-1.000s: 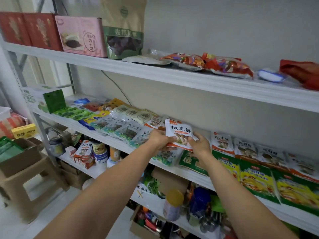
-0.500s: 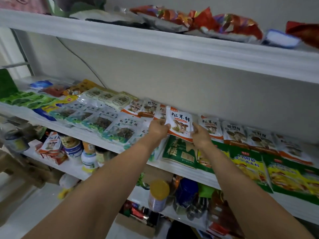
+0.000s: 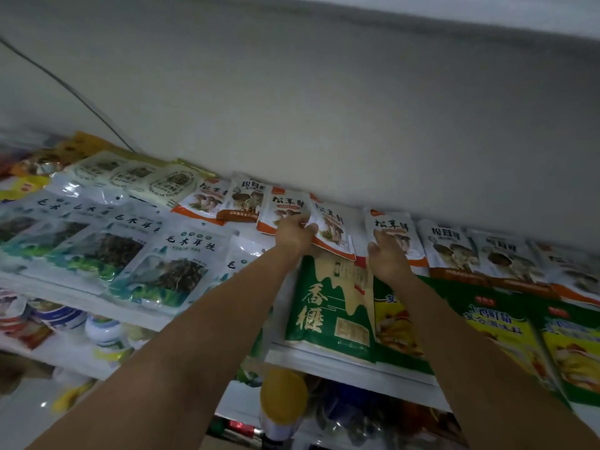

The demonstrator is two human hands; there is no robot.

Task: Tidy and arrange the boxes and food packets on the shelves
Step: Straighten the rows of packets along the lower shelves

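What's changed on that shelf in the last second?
The mushroom packet has come down from mid-air into the back row. The left hand still pinches its edge; the right hand let go and now touches the next packet to the right. The green bag in front lies as before.

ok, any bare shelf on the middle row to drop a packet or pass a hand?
One narrow bare strip of shelf between the tilted mushroom packet and the next mushroom packet on its right. Elsewhere crowded: fungus packets overlap on the left, the green bag and yellow bags cover the front.
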